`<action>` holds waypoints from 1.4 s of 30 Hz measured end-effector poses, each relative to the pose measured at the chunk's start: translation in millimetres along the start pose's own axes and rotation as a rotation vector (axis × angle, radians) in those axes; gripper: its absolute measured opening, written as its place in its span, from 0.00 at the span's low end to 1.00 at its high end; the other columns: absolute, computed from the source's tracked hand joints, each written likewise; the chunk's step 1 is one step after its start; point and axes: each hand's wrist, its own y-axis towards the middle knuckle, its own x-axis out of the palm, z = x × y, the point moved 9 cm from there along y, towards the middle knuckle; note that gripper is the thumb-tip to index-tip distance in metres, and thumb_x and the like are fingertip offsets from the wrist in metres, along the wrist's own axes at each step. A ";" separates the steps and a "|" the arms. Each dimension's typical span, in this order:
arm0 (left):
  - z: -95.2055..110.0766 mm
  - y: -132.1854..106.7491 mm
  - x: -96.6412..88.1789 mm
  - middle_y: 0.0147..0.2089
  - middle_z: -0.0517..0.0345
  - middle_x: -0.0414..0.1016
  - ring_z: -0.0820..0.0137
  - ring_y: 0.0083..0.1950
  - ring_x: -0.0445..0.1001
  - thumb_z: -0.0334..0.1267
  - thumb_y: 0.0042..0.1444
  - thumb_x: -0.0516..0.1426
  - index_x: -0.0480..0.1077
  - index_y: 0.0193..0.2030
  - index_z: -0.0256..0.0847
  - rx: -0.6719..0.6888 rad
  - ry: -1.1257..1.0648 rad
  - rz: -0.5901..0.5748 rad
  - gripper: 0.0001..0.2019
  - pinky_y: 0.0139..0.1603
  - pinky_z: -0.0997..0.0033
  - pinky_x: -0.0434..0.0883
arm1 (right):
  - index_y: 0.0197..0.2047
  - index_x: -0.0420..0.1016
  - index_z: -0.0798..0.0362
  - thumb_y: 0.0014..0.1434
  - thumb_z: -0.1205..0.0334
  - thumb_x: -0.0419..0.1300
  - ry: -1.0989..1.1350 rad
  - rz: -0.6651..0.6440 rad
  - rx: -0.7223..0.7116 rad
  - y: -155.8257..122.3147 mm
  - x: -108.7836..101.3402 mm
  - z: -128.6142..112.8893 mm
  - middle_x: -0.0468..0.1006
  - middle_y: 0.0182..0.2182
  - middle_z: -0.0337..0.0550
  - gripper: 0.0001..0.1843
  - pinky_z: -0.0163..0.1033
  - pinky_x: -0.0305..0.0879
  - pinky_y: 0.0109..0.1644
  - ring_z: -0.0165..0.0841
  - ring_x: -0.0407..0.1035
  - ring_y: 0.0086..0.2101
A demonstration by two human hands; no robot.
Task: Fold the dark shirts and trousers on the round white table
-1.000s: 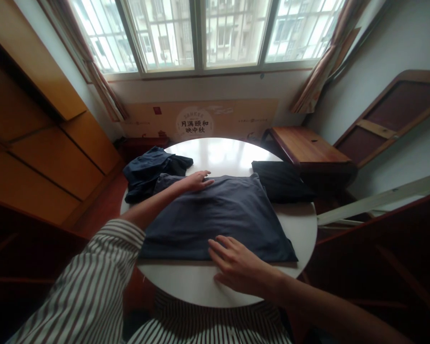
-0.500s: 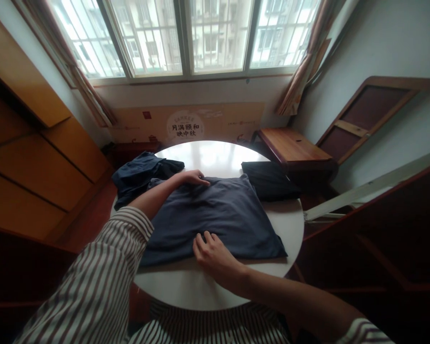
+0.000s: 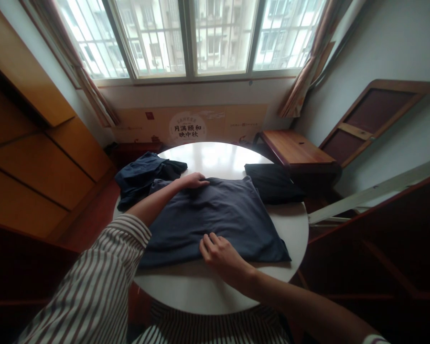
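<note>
Fingers (image 3: 207,240) of the right hand (image 3: 222,257) lie curled and close together over the near edge of the folded slate-blue garment (image 3: 236,210), about midway along it. The thumb is hidden, so I cannot tell whether they pinch the cloth. The left hand (image 3: 194,180) is at the garment's far edge, left of its middle, fingers bent and close together; whether any fabric is caught between them and the thumb cannot be made out either. Shallow creases run in the cloth between the two hands — the rest of it lies fairly flat.

The garment is spread on a round white bench (image 3: 215,155), whose bare top shows beyond it and along its near side. A rumpled navy garment (image 3: 138,179) lies just beyond its far left corner, and a folded black garment (image 3: 272,184) sits beside its far right corner. A striped sleeve (image 3: 103,267) reaches in from the garment's near left.

Farther past the garment, to the right, stands a low wooden table (image 3: 297,145). Straight beyond are a beige poster (image 3: 188,126) with Chinese characters and, above that, a barred window (image 3: 218,38) — curtains (image 3: 93,93) at both ends. Well left of the garment stands an orange-brown cabinet (image 3: 46,153).
</note>
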 end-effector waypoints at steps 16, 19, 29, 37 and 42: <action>2.6 -6.4 1.7 0.42 0.47 0.79 0.63 0.42 0.75 0.48 0.64 0.53 0.76 0.48 0.36 0.019 0.193 0.124 0.19 0.42 0.72 0.67 | 0.57 0.72 0.67 0.62 0.72 0.57 -0.035 0.038 0.006 -15.8 11.3 15.4 0.75 0.54 0.67 0.20 0.47 0.72 0.49 0.49 0.71 0.52; 1.4 -13.4 1.6 0.42 0.46 0.79 0.62 0.42 0.76 0.49 0.65 0.52 0.76 0.48 0.36 0.010 0.225 0.123 0.19 0.42 0.71 0.67 | 0.58 0.72 0.62 0.62 0.72 0.57 0.037 0.042 0.008 -32.9 12.5 25.3 0.74 0.57 0.60 0.20 0.45 0.71 0.51 0.46 0.70 0.54; 26.6 -31.4 -10.9 0.53 0.41 0.74 0.57 0.53 0.72 0.43 0.65 0.54 0.72 0.54 0.34 -0.004 0.362 0.188 0.17 0.52 0.65 0.67 | 0.59 0.71 0.61 0.63 0.61 0.60 0.290 -0.054 -0.036 -16.1 -7.9 28.8 0.72 0.58 0.62 0.23 0.50 0.68 0.55 0.48 0.68 0.55; 148.1 -179.6 49.8 0.48 0.45 0.73 0.59 0.48 0.73 0.51 0.67 0.51 0.71 0.52 0.35 0.314 0.307 0.228 0.21 0.51 0.60 0.72 | 0.47 0.80 0.54 0.68 0.53 0.54 0.602 0.103 0.223 -20.2 -56.6 151.7 0.81 0.42 0.48 0.17 0.39 0.68 0.50 0.37 0.76 0.43; 179.8 -231.1 80.8 0.50 0.45 0.73 0.59 0.49 0.73 0.53 0.65 0.53 0.69 0.55 0.36 0.402 0.164 0.150 0.23 0.50 0.60 0.73 | 0.32 0.79 0.55 0.64 0.54 0.55 0.398 -0.046 0.749 -46.7 -41.8 248.7 0.81 0.31 0.49 0.17 0.37 0.65 0.37 0.39 0.76 0.34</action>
